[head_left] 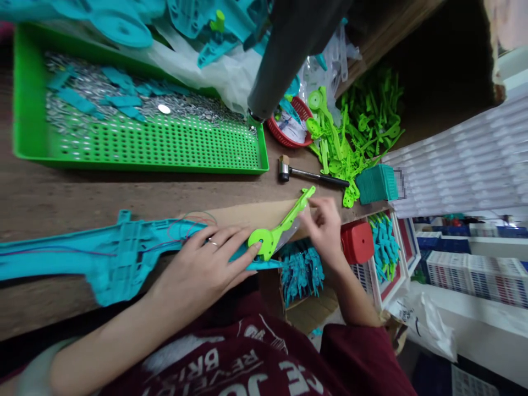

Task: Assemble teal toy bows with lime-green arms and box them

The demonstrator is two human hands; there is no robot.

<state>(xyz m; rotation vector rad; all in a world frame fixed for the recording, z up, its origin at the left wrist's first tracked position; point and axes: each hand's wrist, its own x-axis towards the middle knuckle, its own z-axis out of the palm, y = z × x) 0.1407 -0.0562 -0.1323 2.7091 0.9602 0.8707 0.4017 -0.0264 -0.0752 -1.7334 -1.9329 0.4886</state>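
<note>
A long teal plastic shell (124,250) with thin red and blue wires lies on the bench in front of me. My left hand (214,261), with a ring on one finger, rests over the shell's right end and grips it, the thumb on a lime-green plastic arm (262,240). The arm has a round end at the shell and slants up to the right. A clear plastic piece (287,234) shows along its lower side. My right hand (325,225) is closed, its fingertips at the arm's narrow upper end. The fingertips' exact grip is partly hidden.
A green perforated tray (165,159) holds small metal parts and teal pieces. A mallet (313,175) lies beyond my right hand, near a red basket (291,140) and piled lime-green parts (355,132). A dark post (284,60) juts overhead. A red container (357,242) stands right.
</note>
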